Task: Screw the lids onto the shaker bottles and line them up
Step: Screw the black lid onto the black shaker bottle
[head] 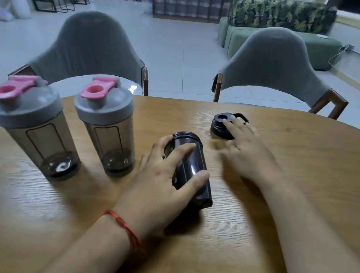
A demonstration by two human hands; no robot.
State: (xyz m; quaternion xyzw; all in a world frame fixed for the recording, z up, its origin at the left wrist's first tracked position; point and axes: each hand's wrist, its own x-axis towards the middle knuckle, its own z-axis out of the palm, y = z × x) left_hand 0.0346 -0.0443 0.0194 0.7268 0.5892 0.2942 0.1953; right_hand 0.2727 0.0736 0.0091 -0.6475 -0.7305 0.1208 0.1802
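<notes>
Now | left hand (161, 181) fingers wrapped round open bottle (190, 167) | right hand (246, 152) fingers spread atop black lid (220, 124)

Two bare forearms reach forward, one hand closed in a grasp, the other spread flat.

The left hand (163, 181) sits near centre, its forearm running down toward 7 o'clock, a red thread around the wrist; fingers curl over the top and the thumb presses the near side of what it grips. The right hand (247, 151) lies toward 1 o'clock of the left, palm down, fingers splayed and slightly blurred, its forearm stretching back toward 4 o'clock.
</notes>
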